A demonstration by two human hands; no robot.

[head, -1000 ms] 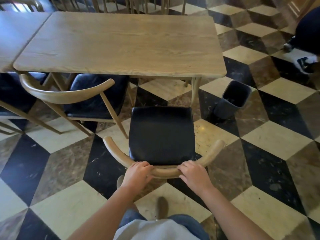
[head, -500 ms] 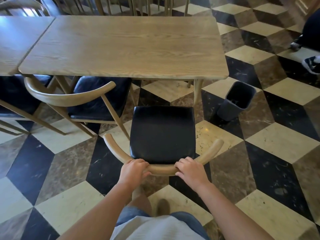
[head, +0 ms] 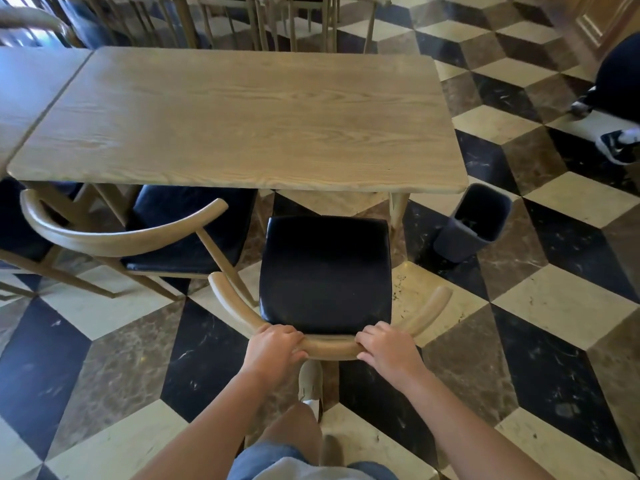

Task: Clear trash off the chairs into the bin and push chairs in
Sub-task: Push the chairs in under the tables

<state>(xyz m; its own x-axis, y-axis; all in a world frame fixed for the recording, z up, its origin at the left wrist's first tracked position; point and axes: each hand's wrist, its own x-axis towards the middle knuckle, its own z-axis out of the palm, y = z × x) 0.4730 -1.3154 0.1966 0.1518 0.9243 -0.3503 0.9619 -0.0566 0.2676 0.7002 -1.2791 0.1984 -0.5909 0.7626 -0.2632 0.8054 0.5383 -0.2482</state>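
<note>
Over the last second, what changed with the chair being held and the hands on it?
The black-cushioned wooden chair slid forward, its seat front now nearer the light wooden table edge, not yet under. The left hand and right hand kept gripping the curved backrest. The dark grey bin and neighbouring tucked chair stayed put.

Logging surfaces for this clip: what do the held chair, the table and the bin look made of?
Chair backrest, gripped by both hands: pale matte wood, smooth and rounded. Its seat: black leather or vinyl, going by the soft sheen. Table: light wood or veneer, with clear grain lines. Bin: dark grey, matte, probably plastic.
</note>
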